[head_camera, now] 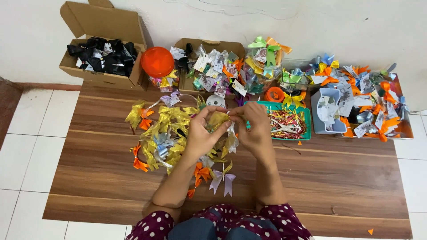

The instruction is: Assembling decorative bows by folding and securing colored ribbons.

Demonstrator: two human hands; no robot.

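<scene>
- Gold ribbon bow (219,119): held up over the middle of the counter (338,178), pinched between both hands, clear of the pile below.
- Left hand (200,133): grip clenched on the gold ribbon bow's left side, thumb on top, fingers curled under, looks like it steadies the loops.
- Right hand (254,126): grip pinching the gold ribbon bow's right edge with fingertips, likely working the centre knot or a loop.
- Pile of gold and orange bows (160,133): just left of and under the hands, within easy reach.
- Lilac bow (223,180): lies alone near the person, apart from the pile.
- Green tray (289,123): just right of the right hand, holds small multicoloured strips.
- Tape roll (216,101): behind the hands.
- Cardboard box (104,49): far left, black bows inside.
- Orange lid (157,62): beside it.
- Open boxes of mixed bows (356,98): far right, sorted by kind, it seems.
</scene>
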